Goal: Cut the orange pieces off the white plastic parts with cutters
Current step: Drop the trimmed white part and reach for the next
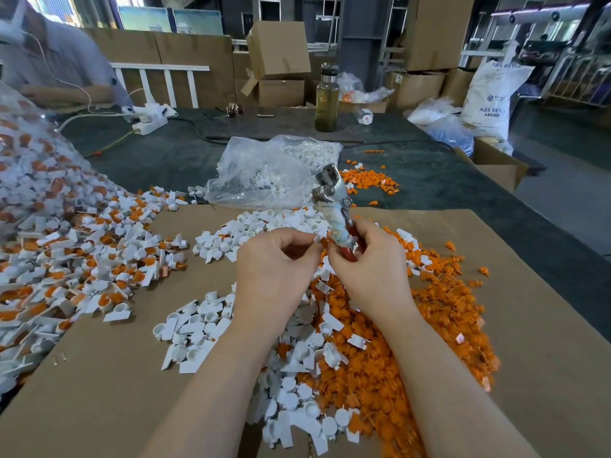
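Note:
My left hand (276, 259) pinches a small white plastic part with an orange piece (321, 240) between thumb and fingers. My right hand (370, 262) grips the cutters (334, 206) by their red, tape-wrapped handles, and the metal head points up and away. Both hands meet above a cardboard sheet (99, 391). Under them lie a heap of loose orange pieces (413, 325) and a heap of bare white parts (198, 328). A big pile of white parts still carrying orange pieces (82, 252) spreads on the left.
A clear plastic bag of white parts (267, 173) lies behind the cardboard, with more orange pieces (370, 181) beside it. A bottle (327, 100), a power strip (150, 123) and cables sit on the dark table. Another person's arm (66, 92) rests at far left. Cardboard boxes (277, 51) stand behind.

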